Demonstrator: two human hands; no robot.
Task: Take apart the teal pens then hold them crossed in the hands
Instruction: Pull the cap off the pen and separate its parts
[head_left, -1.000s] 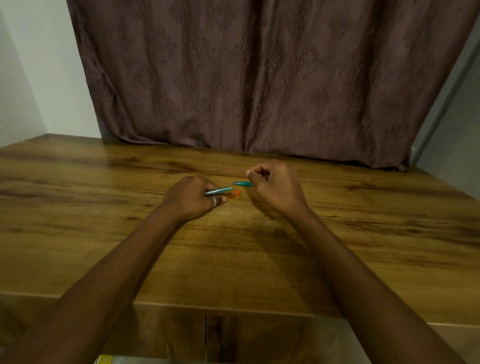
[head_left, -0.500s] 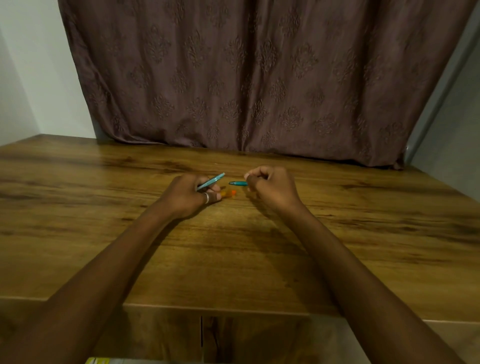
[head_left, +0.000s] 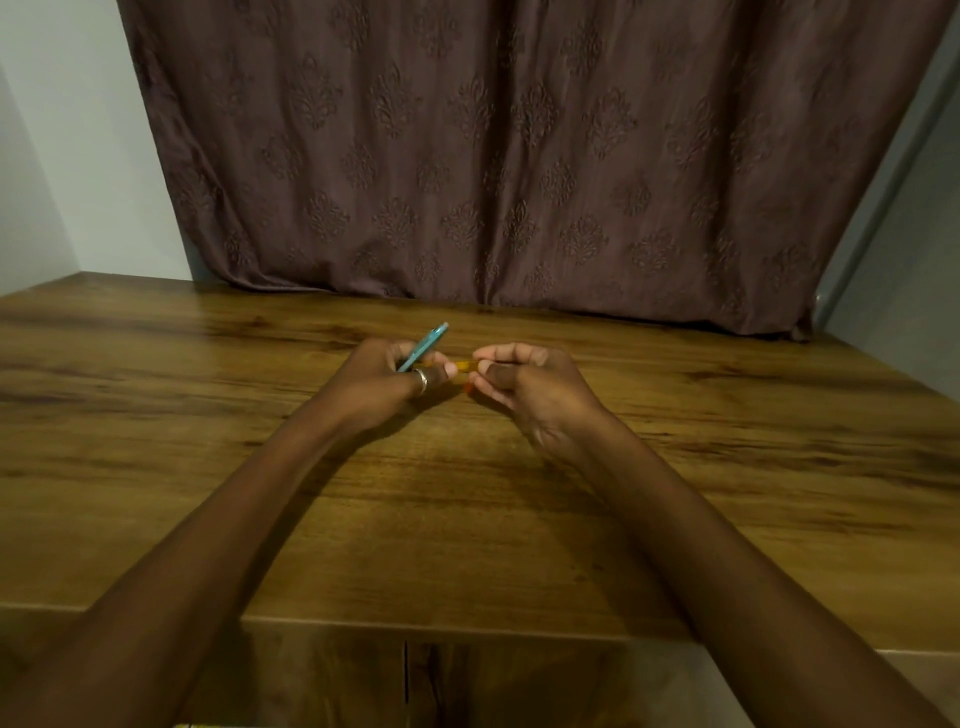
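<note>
Over the middle of the wooden table (head_left: 218, 467), two hands work close together, their fingertips nearly meeting. One teal pen piece (head_left: 423, 347) is visible, gripped in the left hand (head_left: 384, 382), whose fingers are curled shut around it. Its long axis runs diagonally, the free end pointing up and away to the right, the lower end buried in the fist beside a single ring (head_left: 421, 381). The right hand (head_left: 524, 387) is pinched closed on one small orange piece (head_left: 464, 368) that lies roughly level between the two hands. Whether the right hand also hides a second teal piece cannot be told; its palm is turned away. One patterned brown curtain (head_left: 519, 156) hangs behind the table.
</note>
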